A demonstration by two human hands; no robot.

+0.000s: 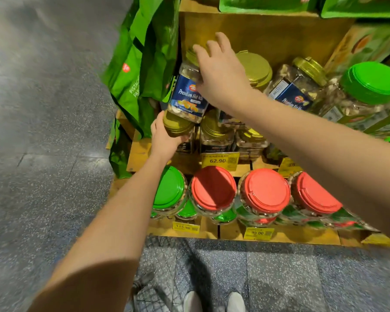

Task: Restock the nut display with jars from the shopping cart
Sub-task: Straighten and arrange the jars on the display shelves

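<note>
Up on the middle shelf (139, 154), the jar (187, 95) is sitting tilted at the left end, leaning on top of a lower jar (178, 129) right beside the green bags (144, 64). Right grip (221, 73) is lying over its top and shoulder, fingers spread and pretty straight. The thumb's hidden, so I can't tell if it's actually clamping. Left grip (164, 140) is curling round the lower jar, steadying it I'm guessing. These look like clear rigid plastic packed with nuts, so I'm expecting it to be hefty and a bit slick. I'd be grabbing round the squarish body, not by the top alone, since that could pop off.
</note>
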